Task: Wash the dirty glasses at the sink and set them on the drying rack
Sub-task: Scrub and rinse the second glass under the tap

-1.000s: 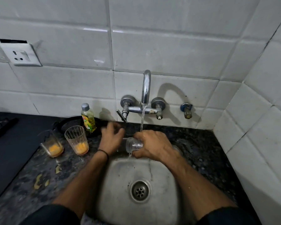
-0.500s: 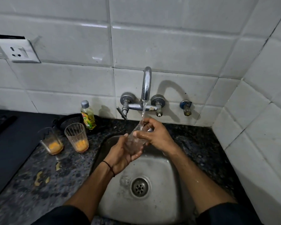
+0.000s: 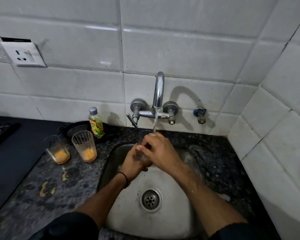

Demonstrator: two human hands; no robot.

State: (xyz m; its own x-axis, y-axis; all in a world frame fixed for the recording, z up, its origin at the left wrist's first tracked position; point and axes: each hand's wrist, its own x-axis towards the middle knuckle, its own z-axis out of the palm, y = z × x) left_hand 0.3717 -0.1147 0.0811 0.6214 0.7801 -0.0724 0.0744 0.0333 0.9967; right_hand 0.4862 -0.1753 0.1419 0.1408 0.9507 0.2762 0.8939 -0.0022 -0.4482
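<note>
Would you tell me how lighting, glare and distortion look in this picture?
Head view: dim overall, glare streaks on the upper wall tiles; the faucet throws a curved shadow to its right; wide-angle distortion bows tile lines near the edges; the glass is hard to make out.

You are facing a far wall (image 3: 180, 40) of white glazed tiles, and a second tiled wall (image 3: 284, 127) is closing the corner on your right. A white socket plate (image 3: 23, 53) is sitting on the far wall at upper left, with a dark gap showing above it. A chrome wall tap (image 3: 158, 90) is arching out from the tiles and casting a curved shadow (image 3: 186, 96) to its right, near a small blue-capped valve (image 3: 200, 115). Light is glinting off the tiles. A dark speckled stone counter (image 3: 215, 153) is running below the walls, meeting a flat dark surface (image 3: 12, 161) at left.
</note>
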